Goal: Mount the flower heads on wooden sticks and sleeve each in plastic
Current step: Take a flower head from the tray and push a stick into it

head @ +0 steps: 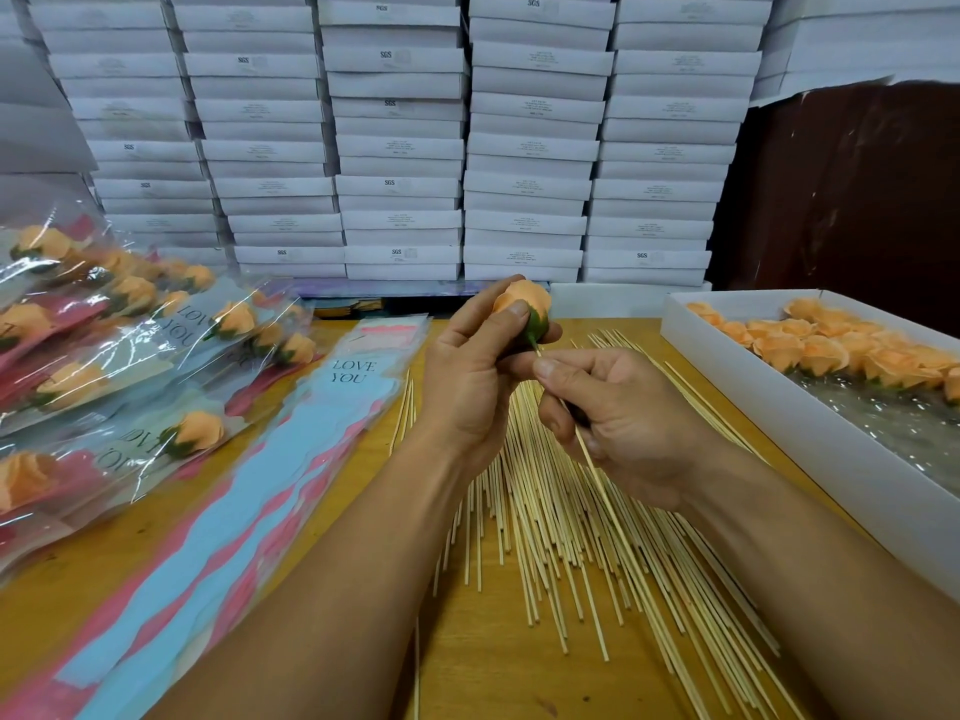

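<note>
My left hand (470,379) grips an orange flower head (527,298) with a green base, held above the table. My right hand (618,423) pinches a thin wooden stick (597,475) whose tip meets the green base of that flower. Beneath both hands lies a spread pile of wooden sticks (566,537). A stack of plastic sleeves (291,454) printed "LOVE YOU" in blue and pink lies to the left of my left arm. Sleeved flowers (119,356) are heaped at the far left.
A white box (810,423) at the right holds several loose orange flower heads (831,350). Stacked white cartons (400,148) form a wall behind the wooden table (483,662). A dark brown panel (857,189) stands at the back right.
</note>
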